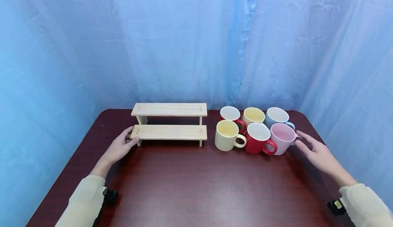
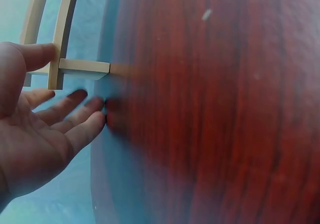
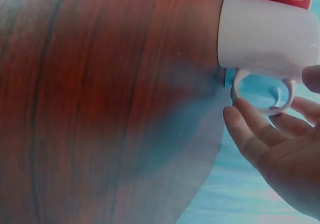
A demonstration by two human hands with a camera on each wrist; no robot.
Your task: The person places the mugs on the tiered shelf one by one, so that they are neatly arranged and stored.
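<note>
My left hand [image 1: 120, 145] is at the left end of the lower step of a pale wooden two-step rack [image 1: 169, 132]. In the left wrist view its thumb touches the board's edge, and the other fingers [image 2: 82, 131] spread loosely below. On the right, my right hand [image 1: 317, 153] reaches beside a pink mug [image 1: 280, 141], thumb and fingers apart around its handle. The right wrist view shows the fingertips [image 3: 242, 106] close to or touching the handle [image 3: 262, 113], without a closed grip. Next to the pink mug stands a red mug [image 1: 256, 143] with a white inside.
A cream mug [image 1: 225, 141] stands in the front row. Behind are another red mug [image 1: 229, 113], a yellow mug [image 1: 253, 115] and a light blue mug [image 1: 277, 115]. The dark reddish table [image 1: 208, 182] ends at blue curtains [image 1: 184, 49].
</note>
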